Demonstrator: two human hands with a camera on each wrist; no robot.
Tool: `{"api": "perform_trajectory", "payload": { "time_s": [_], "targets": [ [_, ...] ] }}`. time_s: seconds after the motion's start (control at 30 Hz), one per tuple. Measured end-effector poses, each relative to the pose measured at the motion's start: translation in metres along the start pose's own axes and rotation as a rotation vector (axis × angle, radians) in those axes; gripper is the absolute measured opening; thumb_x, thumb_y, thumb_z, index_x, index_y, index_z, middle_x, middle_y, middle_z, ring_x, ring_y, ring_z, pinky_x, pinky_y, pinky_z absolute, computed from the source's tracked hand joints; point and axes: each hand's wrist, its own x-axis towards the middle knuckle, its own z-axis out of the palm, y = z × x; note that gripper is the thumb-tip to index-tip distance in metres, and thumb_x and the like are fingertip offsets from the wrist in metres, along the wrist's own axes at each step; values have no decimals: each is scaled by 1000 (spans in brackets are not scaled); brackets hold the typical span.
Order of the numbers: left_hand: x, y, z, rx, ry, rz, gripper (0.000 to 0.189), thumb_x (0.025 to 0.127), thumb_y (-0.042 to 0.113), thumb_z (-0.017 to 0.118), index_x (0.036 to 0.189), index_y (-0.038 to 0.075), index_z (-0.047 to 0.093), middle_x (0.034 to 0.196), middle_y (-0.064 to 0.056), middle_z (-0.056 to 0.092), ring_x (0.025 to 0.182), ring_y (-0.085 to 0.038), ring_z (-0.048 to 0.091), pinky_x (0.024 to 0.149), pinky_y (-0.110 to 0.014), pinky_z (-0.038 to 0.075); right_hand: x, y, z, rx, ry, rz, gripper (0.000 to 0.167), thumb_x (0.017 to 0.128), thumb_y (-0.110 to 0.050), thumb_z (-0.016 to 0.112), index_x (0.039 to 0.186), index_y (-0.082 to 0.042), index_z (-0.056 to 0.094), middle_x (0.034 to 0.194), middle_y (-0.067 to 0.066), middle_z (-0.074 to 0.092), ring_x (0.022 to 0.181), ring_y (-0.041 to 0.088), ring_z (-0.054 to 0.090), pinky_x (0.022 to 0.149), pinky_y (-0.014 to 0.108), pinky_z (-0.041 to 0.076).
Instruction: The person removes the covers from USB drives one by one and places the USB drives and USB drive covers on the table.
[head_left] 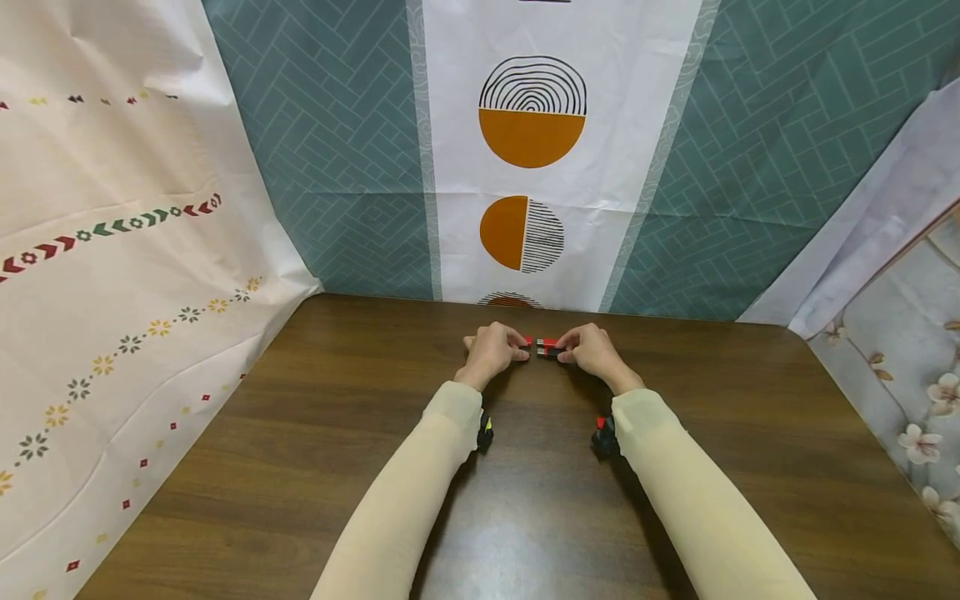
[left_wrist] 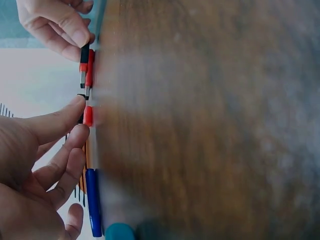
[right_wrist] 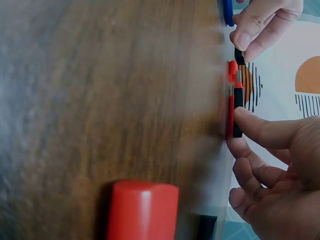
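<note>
In the right wrist view my right hand [right_wrist: 272, 165] pinches a black USB flash drive [right_wrist: 238, 112] with a red band and a bare metal plug. Beside that drive lies a red USB flash drive [right_wrist: 231, 112], its metal plug also bare. My left hand [left_wrist: 47, 145] pinches a small black cap [right_wrist: 240, 56], mostly hidden by its fingers in the left wrist view. A short red cap [left_wrist: 88, 116] sits next to the left fingertips. In the head view both hands face each other near the table's back edge, a small gap between them.
Behind the left hand a blue stick-shaped object [left_wrist: 93, 202] lies on the brown wooden table [head_left: 322, 450]. A red rounded object [right_wrist: 142, 210] is close to the right wrist camera, a teal one [left_wrist: 120, 231] close to the left. Patterned cloth [head_left: 345, 150] hangs behind the table.
</note>
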Motion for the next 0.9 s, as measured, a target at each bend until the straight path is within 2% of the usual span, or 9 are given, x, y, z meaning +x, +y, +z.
{"api": "perform_trajectory", "payload": {
  "time_s": [0.53, 0.9],
  "targets": [
    [-1, 4, 3, 26, -27, -2, 17, 88, 25, 85, 102, 16, 83, 87, 3, 76, 99, -23, 65, 103, -55, 28, -1, 1, 5, -12, -17, 11, 16, 91, 0, 79, 106, 3, 77, 89, 11, 67, 79, 22, 54, 68, 31, 45],
    [3, 3, 3, 43, -28, 13, 19, 87, 24, 86, 103, 15, 83, 92, 2, 78, 102, -25, 66, 103, -58, 28, 2, 1, 4, -26, -19, -6, 17, 89, 0, 80, 106, 3, 77, 85, 10, 66, 77, 21, 54, 66, 30, 44]
  ]
}}
